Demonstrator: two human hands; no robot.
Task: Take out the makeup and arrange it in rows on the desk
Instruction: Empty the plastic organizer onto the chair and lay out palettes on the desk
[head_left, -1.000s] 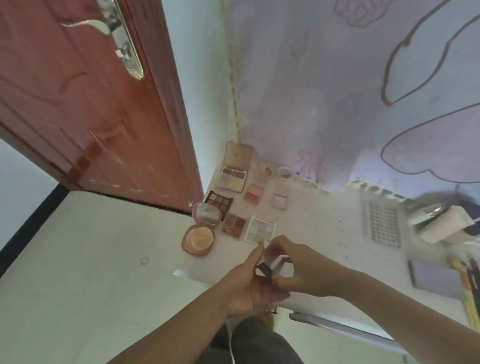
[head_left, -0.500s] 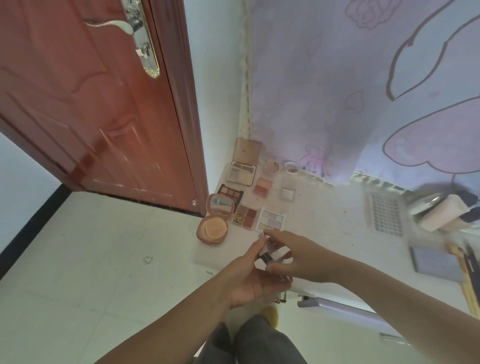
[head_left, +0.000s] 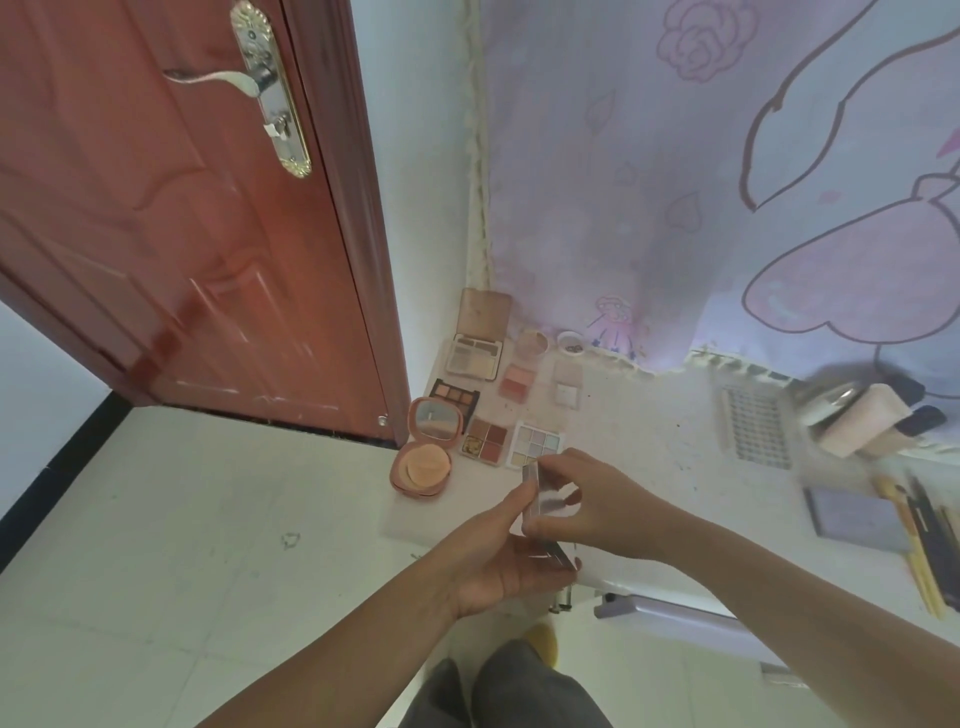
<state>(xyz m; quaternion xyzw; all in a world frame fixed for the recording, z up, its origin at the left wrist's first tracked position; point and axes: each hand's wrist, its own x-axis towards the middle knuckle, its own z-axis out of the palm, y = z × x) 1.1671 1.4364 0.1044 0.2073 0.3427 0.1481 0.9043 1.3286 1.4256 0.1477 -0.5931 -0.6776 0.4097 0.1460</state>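
A white desk sits beside a glossy red door. Low in the centre of the frame, the left hand cradles a small clear-lidded palette; the right hand pinches its raised lid. Square palettes lie in rows just above.

I can read no words, brands or numbers anywhere. The small case between my hands shows no legible label.

a red door with a brass handle stands beside a lilac flowered curtain
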